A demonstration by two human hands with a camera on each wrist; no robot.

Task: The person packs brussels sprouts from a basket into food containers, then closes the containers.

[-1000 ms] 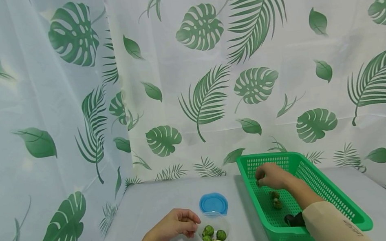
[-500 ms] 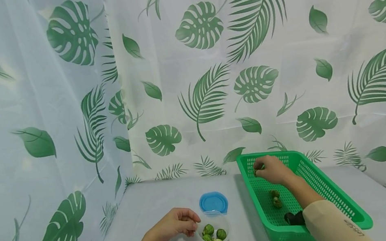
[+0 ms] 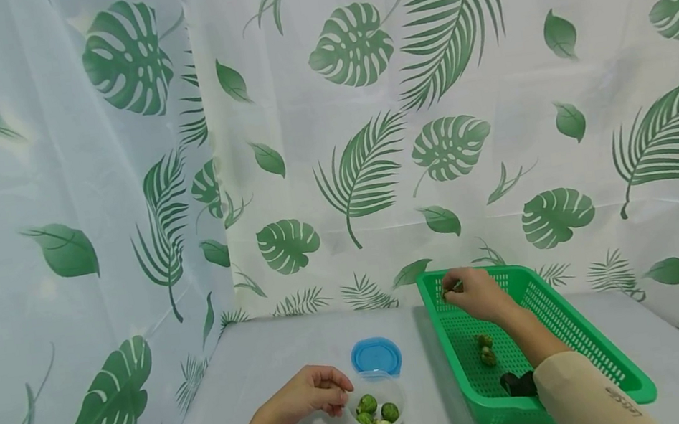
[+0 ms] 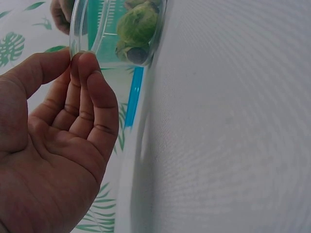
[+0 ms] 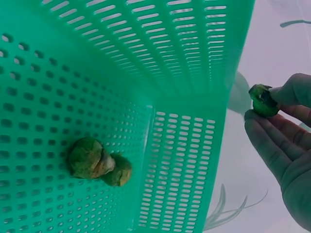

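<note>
Head view shows the right hand has lifted a little toward the far left corner of the green basket since a second ago, so a sprout is on its way out. Its grip is pinched on that sprout between thumb and fingertips, above the basket's far wall. Two more sprouts lie on the basket floor, nearer the person than the hand. Left of the basket, the left hand has not moved; its curled fingers touch the clear tub of sprouts, beside a blue lid on the surface.
</note>
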